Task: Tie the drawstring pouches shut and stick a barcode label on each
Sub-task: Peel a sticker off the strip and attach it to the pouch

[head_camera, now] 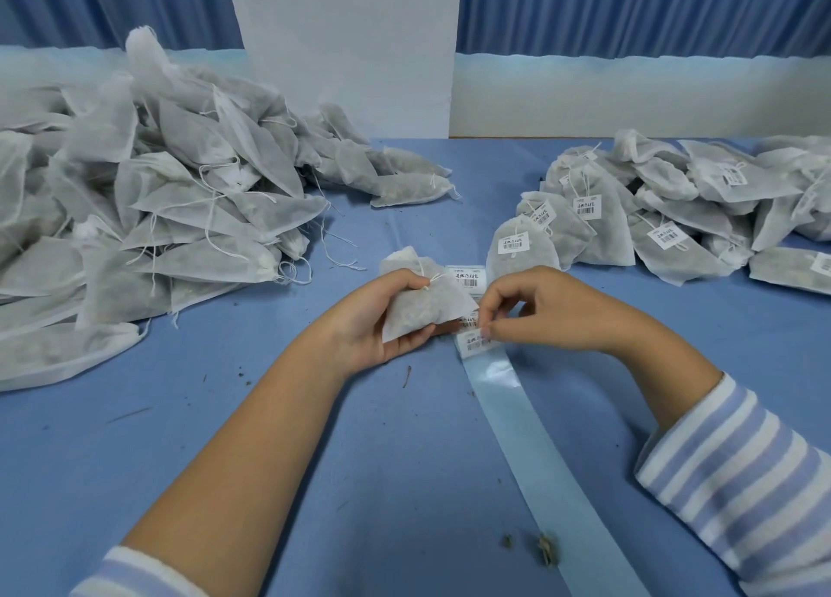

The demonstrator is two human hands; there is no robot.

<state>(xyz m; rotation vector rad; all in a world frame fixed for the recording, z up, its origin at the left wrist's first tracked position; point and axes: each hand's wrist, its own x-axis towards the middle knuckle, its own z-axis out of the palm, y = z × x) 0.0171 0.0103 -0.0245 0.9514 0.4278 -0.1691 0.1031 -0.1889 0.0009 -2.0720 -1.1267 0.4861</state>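
Note:
My left hand (382, 313) grips a white drawstring pouch (427, 304) with its neck tied, held just above the table's middle. My right hand (539, 309) pinches a white barcode label (476, 342) at the top end of a pale blue backing strip (539, 452). The label's edge is lifted off the strip, right beside the pouch. More labels (467, 277) lie on the strip beyond the pouch.
A big heap of unlabelled pouches (148, 201) fills the left of the blue table (225, 416). Labelled pouches (665, 210) are piled at the right. A white board (346, 48) stands at the back. Bits of dried herb (546, 547) lie near the front.

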